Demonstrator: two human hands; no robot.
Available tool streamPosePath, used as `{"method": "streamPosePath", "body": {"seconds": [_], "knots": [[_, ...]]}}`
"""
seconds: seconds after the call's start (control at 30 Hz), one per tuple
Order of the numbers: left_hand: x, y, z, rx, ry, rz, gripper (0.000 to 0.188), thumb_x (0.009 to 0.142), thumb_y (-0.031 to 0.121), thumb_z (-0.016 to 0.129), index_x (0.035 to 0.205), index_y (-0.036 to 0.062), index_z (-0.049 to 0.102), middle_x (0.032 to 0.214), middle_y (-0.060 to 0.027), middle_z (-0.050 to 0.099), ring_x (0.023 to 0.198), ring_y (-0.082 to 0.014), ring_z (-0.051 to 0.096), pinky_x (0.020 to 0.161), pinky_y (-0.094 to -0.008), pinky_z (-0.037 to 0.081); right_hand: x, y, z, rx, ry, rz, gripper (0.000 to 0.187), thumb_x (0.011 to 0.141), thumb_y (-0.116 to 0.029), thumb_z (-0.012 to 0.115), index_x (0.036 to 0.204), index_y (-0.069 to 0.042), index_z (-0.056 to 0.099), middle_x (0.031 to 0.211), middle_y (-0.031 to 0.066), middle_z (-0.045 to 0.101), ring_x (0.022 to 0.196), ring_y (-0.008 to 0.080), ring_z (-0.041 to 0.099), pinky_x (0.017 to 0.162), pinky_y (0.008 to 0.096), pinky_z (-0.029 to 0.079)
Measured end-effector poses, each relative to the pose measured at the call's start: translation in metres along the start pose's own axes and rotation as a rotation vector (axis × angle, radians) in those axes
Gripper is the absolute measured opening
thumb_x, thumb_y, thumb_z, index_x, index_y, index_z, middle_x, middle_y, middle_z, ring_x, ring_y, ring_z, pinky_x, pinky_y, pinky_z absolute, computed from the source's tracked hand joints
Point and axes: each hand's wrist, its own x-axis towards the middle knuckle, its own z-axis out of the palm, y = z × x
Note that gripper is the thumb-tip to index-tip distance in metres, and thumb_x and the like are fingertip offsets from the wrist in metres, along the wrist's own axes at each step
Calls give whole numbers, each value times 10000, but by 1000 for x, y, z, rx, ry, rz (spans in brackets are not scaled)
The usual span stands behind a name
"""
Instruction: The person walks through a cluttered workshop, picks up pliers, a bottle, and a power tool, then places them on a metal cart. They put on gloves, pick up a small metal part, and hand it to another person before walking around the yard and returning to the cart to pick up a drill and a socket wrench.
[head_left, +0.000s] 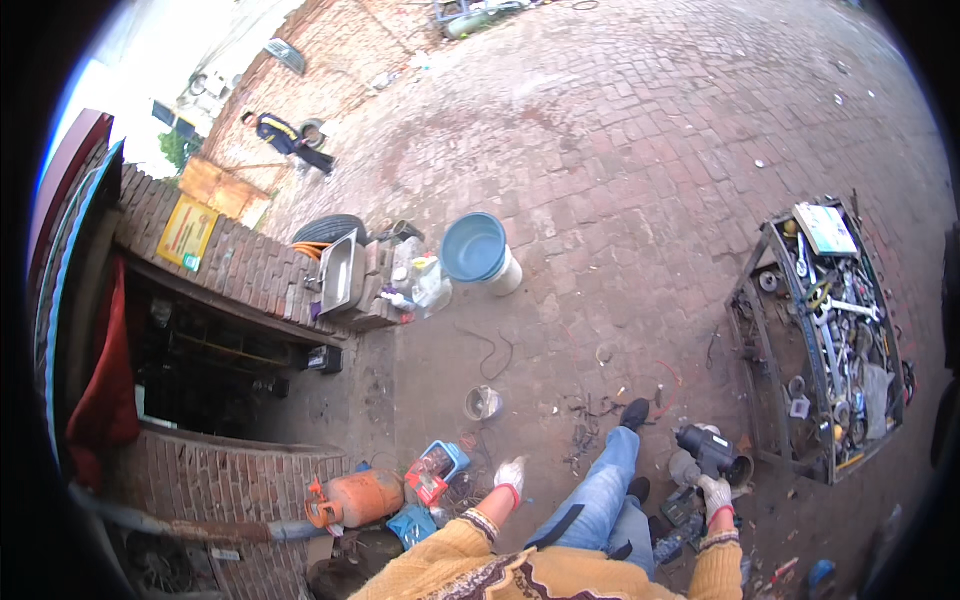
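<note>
My left hand (510, 474), in a white glove with a red cuff, hangs beside my leg with nothing visible in it. Its fingers look loosely stretched. In a matching glove, my right hand (716, 494) grips the lower side of a black cylindrical machine part (712, 452) with a round dark opening at one end. Finger detail there is small and partly hidden by the part. Right next to it is a greyish round piece (684, 468). Several dark parts lie on the ground below, by my feet.
To the right stands a metal tool cart (830, 350) full of wrenches. An orange gas cylinder (365, 498) and a blue-and-red crate (437, 472) lie at left. Farther off are a blue basin (473, 247), a metal sink (343, 273), a tyre (329, 230) and another person (285, 137).
</note>
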Motion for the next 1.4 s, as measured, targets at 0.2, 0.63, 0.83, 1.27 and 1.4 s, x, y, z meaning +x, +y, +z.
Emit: {"method": "streamPosePath", "body": {"seconds": [0.2,0.63,0.83,1.27,1.4], "knots": [[56,150,-16,-663,-59,-162,466,867,246,685,1295,107,562,920,-32,580,738,-146,514,645,-318,439,80,-50,26,137,-49,105,274,787,-288,717,807,-20,670,626,56,598,430,151,494,400,308,339],[105,138,23,-354,73,-312,531,849,208,668,1316,-21,557,1281,-143,577,1138,-240,564,970,-357,445,393,0,-4,852,497,245,249,845,-281,717,712,-125,577,645,2,538,423,115,413,391,272,346],[95,134,59,-92,104,-264,538,853,211,660,1313,-45,553,1295,-164,568,1197,-269,530,1027,-367,412,502,23,-71,1154,491,267,298,874,-316,704,723,-163,498,578,-11,474,414,105,430,353,205,282],[87,146,121,-55,-41,-232,477,847,163,638,1292,2,582,1333,-121,552,1225,-261,506,1053,-368,388,531,75,-62,1202,438,145,319,876,-414,735,974,-140,603,833,6,585,650,150,576,525,307,510],[68,186,120,-377,-9,-271,479,851,191,617,1300,27,577,1358,-106,540,1228,-260,509,1065,-370,380,465,41,13,1307,548,394,241,926,-323,702,956,-95,632,859,30,595,827,158,603,702,317,578]]}}
